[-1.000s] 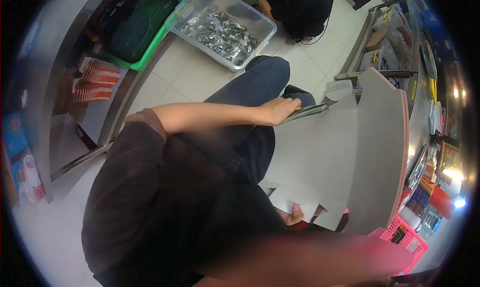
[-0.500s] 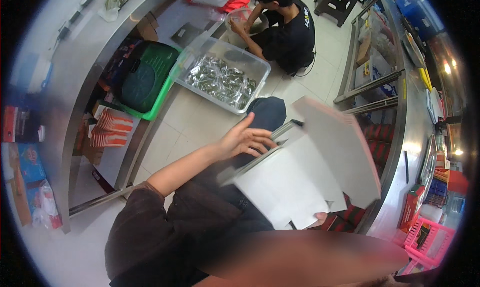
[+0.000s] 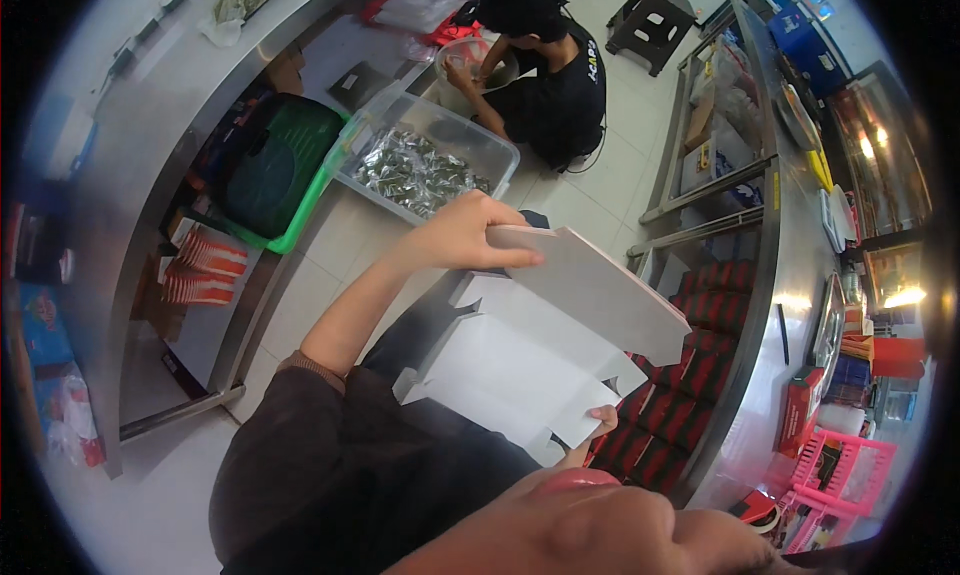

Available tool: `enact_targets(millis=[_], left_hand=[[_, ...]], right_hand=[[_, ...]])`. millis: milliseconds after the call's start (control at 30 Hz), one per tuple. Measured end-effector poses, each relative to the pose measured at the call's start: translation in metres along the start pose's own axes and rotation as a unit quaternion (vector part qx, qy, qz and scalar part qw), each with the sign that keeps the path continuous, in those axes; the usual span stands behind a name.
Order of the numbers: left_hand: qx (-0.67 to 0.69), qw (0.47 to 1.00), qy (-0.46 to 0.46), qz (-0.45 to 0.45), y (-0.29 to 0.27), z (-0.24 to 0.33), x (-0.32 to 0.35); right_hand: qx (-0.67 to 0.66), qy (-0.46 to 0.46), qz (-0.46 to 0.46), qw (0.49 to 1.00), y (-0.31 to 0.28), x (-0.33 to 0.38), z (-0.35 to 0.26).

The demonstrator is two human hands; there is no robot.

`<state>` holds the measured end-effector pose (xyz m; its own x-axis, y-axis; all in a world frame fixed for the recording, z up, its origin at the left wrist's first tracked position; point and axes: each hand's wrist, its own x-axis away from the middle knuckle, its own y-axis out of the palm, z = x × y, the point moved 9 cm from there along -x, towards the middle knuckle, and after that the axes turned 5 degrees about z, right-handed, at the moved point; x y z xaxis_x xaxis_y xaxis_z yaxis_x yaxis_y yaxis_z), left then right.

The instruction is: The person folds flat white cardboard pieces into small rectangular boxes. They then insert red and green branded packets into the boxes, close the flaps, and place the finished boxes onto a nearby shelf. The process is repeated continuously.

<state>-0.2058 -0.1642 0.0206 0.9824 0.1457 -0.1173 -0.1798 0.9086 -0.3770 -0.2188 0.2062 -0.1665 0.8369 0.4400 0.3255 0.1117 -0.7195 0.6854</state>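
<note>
So the left hand (image 3: 465, 237) had moved the most: half a second earlier it was spread loose by the near side of the white carton (image 3: 520, 365), and now it had gone up to the raised panel (image 3: 600, 290), which stood more steeply than before. From the head view, that hand was pinching the panel's upper left corner, thumb flat on the pale face and the other fingers bent around the edge. The right hand (image 3: 601, 421) had hold of the carton's lower right end, thumb on top of the white card; its other fingers were mostly tucked out of sight, so I couldn't tell how they sat. The carton itself was up over the person's lap, opened out, with small end flaps sticking out. Just past the left hand was a clear plastic tub (image 3: 492, 160) full of shiny little packets (image 3: 412, 170), and beside that a green crate (image 3: 335, 180). A co-worker (image 3: 555, 80) in black sat low near the tub. Over on the right, red and black boxes (image 3: 700, 375) were piled under a metal counter (image 3: 765, 375).
</note>
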Motion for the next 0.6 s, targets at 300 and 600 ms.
enact_targets(millis=[300, 600], left_hand=[[-0.064, 0.95, 0.282, 0.115, -0.008, 0.105, 0.018], [0.045, 0.903, 0.426, 0.026, -0.001, 0.121, 0.039]], right_hand=[[0.058, -0.073, -0.015, 0.996, -0.046, -0.046, -0.029], [0.048, -0.056, -0.126, 0.989, 0.01, -0.024, -0.01]])
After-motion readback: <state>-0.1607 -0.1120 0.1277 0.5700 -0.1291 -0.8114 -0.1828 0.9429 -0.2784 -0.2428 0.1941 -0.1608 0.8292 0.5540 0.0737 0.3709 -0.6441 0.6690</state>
